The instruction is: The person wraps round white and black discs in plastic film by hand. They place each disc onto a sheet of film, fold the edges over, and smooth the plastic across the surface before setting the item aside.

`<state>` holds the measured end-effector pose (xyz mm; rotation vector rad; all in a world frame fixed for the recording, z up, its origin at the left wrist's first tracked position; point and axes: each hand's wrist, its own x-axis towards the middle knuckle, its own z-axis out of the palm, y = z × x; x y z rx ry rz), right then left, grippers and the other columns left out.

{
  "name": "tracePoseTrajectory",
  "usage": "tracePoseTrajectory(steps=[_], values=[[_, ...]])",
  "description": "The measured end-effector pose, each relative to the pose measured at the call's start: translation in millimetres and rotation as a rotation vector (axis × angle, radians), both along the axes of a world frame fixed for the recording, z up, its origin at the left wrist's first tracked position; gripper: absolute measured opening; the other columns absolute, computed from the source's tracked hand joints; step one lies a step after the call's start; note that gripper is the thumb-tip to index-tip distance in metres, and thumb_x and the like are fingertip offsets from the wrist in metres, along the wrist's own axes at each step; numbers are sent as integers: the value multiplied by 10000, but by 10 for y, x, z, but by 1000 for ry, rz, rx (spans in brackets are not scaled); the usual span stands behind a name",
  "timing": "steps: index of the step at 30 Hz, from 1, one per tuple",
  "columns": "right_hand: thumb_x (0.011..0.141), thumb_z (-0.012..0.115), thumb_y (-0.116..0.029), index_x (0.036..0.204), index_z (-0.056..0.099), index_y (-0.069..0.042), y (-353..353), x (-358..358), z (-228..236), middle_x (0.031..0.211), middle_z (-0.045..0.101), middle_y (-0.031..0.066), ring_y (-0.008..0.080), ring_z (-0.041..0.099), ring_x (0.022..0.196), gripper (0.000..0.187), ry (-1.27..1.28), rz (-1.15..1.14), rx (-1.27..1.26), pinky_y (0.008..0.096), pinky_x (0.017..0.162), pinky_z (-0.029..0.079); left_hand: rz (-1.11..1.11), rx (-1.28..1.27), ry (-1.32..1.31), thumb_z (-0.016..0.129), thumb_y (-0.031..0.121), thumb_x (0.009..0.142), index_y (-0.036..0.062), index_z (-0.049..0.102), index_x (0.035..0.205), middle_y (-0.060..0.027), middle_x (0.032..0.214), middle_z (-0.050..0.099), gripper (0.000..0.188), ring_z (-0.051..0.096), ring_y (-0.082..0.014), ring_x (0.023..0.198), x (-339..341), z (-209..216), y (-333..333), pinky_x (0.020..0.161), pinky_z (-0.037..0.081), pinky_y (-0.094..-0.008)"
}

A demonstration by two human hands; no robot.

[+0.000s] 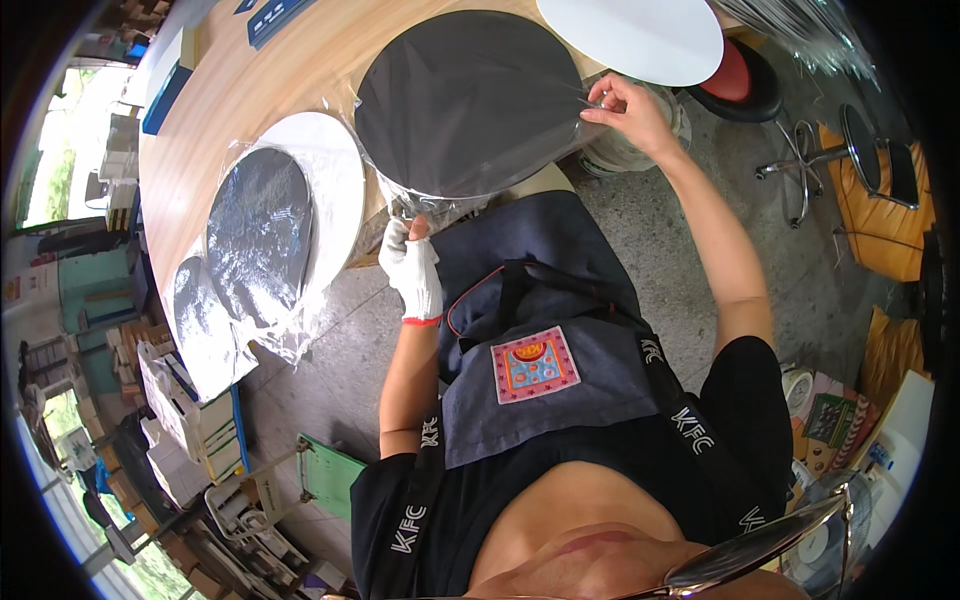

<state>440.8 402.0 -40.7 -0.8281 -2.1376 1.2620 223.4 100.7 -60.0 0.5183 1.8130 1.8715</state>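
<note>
A large black round sheet (470, 100) lies flat on the wooden table in front of me, inside a clear plastic bag (440, 204). My left hand (412, 265), in a white knit glove with a red cuff, grips the bag's near edge; a bare thumb or fingertip shows there. My bare right hand (636, 115) pinches the plastic at the right rim of the black sheet, fingers bent. To the left, a smaller dark round piece (260, 220) in shiny clear film lies over a white round board (340, 170).
A white round board (635, 35) lies at the table's far right. Blue boxes (275, 20) stand on the wooden table (190, 165) at the far left. To the right are a red-and-black stool seat (735, 80), a clear bucket (620, 155) and a swivel chair (800, 165).
</note>
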Motion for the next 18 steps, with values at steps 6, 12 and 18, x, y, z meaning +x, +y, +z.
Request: tracePoseTrajectory(steps=[6, 12, 18], values=[[864, 744, -242, 977, 579, -51, -130, -24, -160, 781, 611, 7, 79, 561, 720, 276, 80, -228, 336, 259, 682, 471, 93, 247, -371, 582, 139, 935, 110, 533, 902, -23, 794, 578, 65, 533, -120, 603, 91, -285, 113, 560, 477, -278], [998, 520, -411, 1165, 478, -55, -600, 176, -489, 999, 602, 102, 179, 610, 952, 395, 556, -592, -388, 321, 872, 489, 261, 284, -735, 596, 461, 910, 140, 476, 1119, -90, 1194, 526, 401, 548, -255, 977, 159, -331, 85, 874, 473, -458], [927, 656, -332, 1164, 524, -25, -1121, -376, -400, 1047, 650, 132, 209, 675, 885, 410, 504, -96, -1028, 356, 819, 562, 4, 192, -674, 568, 401, 965, 110, 395, 1375, -116, 1400, 448, 532, 443, -321, 1297, 376, -29, 239, 982, 451, -495]])
